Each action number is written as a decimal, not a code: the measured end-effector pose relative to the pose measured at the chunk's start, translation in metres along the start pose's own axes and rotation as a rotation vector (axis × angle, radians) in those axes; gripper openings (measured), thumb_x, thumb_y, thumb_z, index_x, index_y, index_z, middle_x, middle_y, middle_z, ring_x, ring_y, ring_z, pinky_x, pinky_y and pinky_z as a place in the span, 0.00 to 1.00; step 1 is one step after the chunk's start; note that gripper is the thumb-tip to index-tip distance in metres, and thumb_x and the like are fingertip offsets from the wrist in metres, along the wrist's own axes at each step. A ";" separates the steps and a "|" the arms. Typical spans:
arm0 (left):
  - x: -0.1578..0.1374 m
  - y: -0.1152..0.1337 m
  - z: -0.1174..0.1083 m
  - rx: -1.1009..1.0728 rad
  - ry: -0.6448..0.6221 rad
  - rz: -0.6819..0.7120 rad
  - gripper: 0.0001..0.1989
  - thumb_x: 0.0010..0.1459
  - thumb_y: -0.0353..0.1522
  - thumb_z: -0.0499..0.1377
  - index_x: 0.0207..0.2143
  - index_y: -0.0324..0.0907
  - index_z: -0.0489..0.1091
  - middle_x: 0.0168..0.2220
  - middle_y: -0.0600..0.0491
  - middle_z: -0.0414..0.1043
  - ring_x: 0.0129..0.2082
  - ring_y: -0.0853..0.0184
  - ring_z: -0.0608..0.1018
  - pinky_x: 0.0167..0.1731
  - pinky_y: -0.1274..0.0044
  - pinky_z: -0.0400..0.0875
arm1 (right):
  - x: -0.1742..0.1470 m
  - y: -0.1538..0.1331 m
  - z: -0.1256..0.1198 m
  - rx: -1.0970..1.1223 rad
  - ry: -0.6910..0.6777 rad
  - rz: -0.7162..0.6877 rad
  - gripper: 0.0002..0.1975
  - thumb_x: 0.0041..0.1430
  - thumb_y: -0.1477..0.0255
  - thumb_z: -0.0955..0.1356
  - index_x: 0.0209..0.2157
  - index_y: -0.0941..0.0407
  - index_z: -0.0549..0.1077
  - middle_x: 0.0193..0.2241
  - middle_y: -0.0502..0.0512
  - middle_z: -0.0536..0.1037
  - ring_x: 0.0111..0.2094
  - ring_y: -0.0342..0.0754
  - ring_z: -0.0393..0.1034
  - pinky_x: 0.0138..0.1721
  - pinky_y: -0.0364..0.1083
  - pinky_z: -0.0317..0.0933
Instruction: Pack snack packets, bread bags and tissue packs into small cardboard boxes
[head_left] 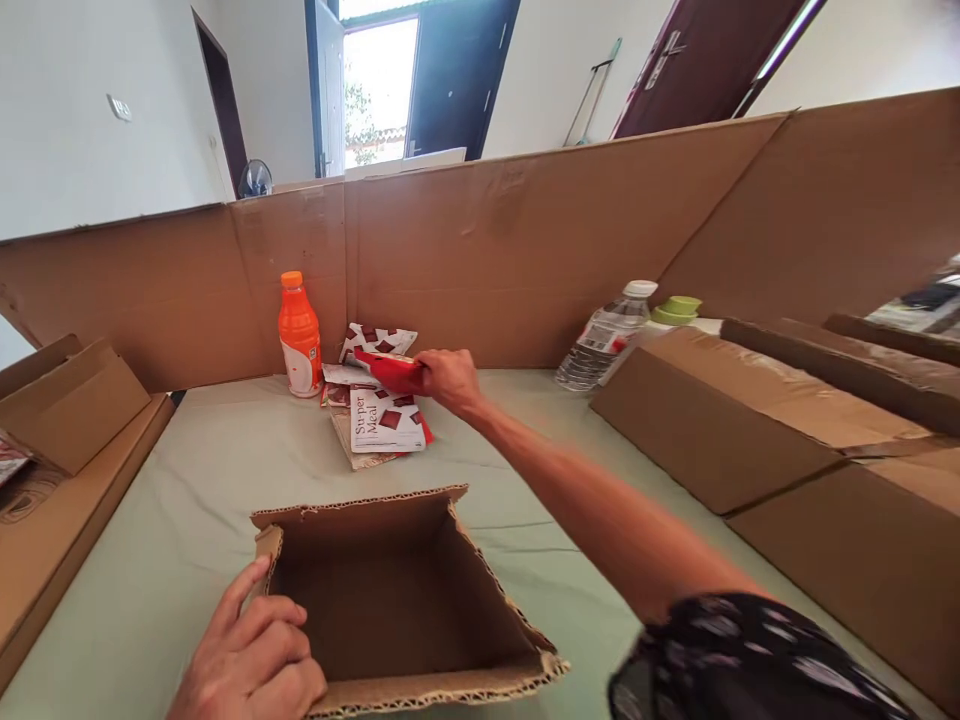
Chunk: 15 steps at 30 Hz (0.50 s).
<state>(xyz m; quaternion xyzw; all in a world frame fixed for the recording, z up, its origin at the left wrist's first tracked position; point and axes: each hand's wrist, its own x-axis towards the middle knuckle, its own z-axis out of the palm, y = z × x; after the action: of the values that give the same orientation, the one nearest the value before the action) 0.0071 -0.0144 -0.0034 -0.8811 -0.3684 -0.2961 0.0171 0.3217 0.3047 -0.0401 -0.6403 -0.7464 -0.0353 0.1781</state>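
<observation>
An open-topped cardboard box (360,695) with rough-cut edges stands in front of me, and its inside looks bare. My left hand (251,645) is closed over the box's near left rim. Reaching across the table, my right hand (448,380) pinches the right end of a red packet (396,372). Below that packet lies a loose pile with a white "Super Meal" packet (386,422) on its front side. Another white packet with brown squares (379,340) rests behind; parts of the pile are covered.
An orange bottle (299,335) stands left of the pile. At the right, a clear bottle with a white cap (607,335) leans beside a green-lidded container (679,308). Cardboard boxes (780,420) line the right side, another box (82,480) the left. A tall cardboard wall (480,240) runs behind.
</observation>
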 end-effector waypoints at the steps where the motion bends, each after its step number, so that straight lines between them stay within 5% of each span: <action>1: 0.000 0.001 -0.001 -0.020 -0.001 -0.005 0.17 0.55 0.17 0.48 0.34 0.46 0.69 0.28 0.57 0.72 0.41 0.66 0.79 0.65 0.60 0.66 | -0.016 0.014 -0.009 -0.013 0.009 0.000 0.13 0.70 0.66 0.67 0.51 0.57 0.75 0.51 0.59 0.77 0.50 0.53 0.73 0.53 0.58 0.68; 5: 0.002 0.005 -0.007 -0.093 -0.040 -0.007 0.17 0.49 0.18 0.50 0.35 0.46 0.69 0.30 0.56 0.72 0.42 0.64 0.79 0.66 0.57 0.65 | -0.102 0.055 -0.034 -0.029 0.024 -0.021 0.16 0.65 0.77 0.61 0.41 0.56 0.81 0.41 0.63 0.83 0.45 0.57 0.74 0.48 0.55 0.60; 9: 0.002 0.009 -0.014 -0.088 -0.043 -0.017 0.16 0.51 0.19 0.53 0.37 0.46 0.70 0.32 0.55 0.74 0.45 0.62 0.78 0.68 0.56 0.60 | -0.179 0.066 -0.028 0.041 0.002 -0.108 0.15 0.59 0.77 0.62 0.32 0.54 0.81 0.36 0.60 0.84 0.38 0.55 0.75 0.47 0.54 0.58; 15: -0.002 0.019 -0.022 0.007 0.024 -0.062 0.14 0.58 0.20 0.55 0.41 0.45 0.71 0.38 0.53 0.76 0.51 0.61 0.77 0.69 0.55 0.55 | -0.212 0.072 -0.035 0.237 0.119 -0.048 0.14 0.62 0.71 0.61 0.35 0.51 0.79 0.38 0.58 0.84 0.39 0.56 0.76 0.43 0.54 0.64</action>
<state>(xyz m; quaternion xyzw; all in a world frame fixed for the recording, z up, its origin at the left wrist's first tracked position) 0.0069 -0.0347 0.0171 -0.8654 -0.3966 -0.3058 0.0156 0.4240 0.1080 -0.0861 -0.5937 -0.7485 0.0111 0.2953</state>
